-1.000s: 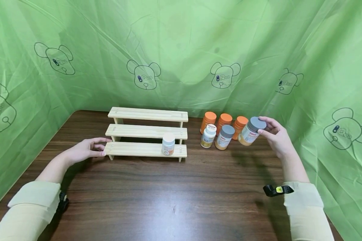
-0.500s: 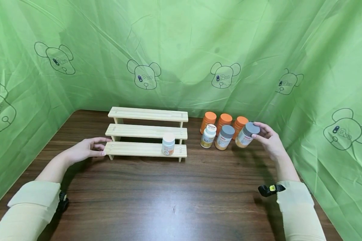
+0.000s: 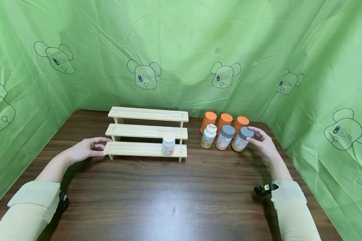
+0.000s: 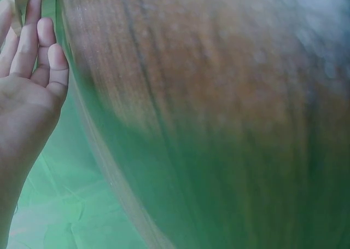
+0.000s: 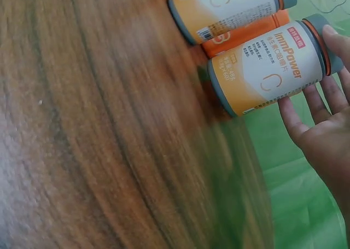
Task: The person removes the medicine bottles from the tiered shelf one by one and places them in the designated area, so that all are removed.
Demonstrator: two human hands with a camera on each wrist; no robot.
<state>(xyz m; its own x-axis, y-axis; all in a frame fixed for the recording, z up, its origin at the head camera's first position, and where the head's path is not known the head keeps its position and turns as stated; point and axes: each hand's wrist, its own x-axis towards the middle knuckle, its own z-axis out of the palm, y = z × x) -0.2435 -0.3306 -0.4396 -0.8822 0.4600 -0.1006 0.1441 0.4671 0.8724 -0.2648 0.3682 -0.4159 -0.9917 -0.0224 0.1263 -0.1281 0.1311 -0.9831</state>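
Observation:
My right hand (image 3: 263, 145) pinches the grey lid of a supplement bottle (image 3: 240, 140) with an orange and white label. In the right wrist view this bottle (image 5: 265, 68) appears large, with thumb and fingers round its lid. A matching grey-lidded bottle (image 3: 225, 138) stands just left of it. At the left, my left hand (image 3: 81, 150) holds the end of the lowest step of a three-tier wooden display shelf (image 3: 132, 149), thumb at the front edge. A white bottle (image 3: 168, 144) stands near the right end of that step. The left wrist view shows the left hand (image 4: 33, 79) with several fingers extended.
Orange bottles (image 3: 210, 123) stand in a row behind the grey-lidded ones, beside a white-capped bottle (image 3: 208, 136). A green curtain (image 3: 181, 40) printed with bear heads encloses the brown wooden table (image 3: 169, 190) at the back and sides.
My right hand has moved left and down with the grey-lidded bottle, which has gone from tilted to nearly upright beside its match. The left hand and the shelf have stayed put.

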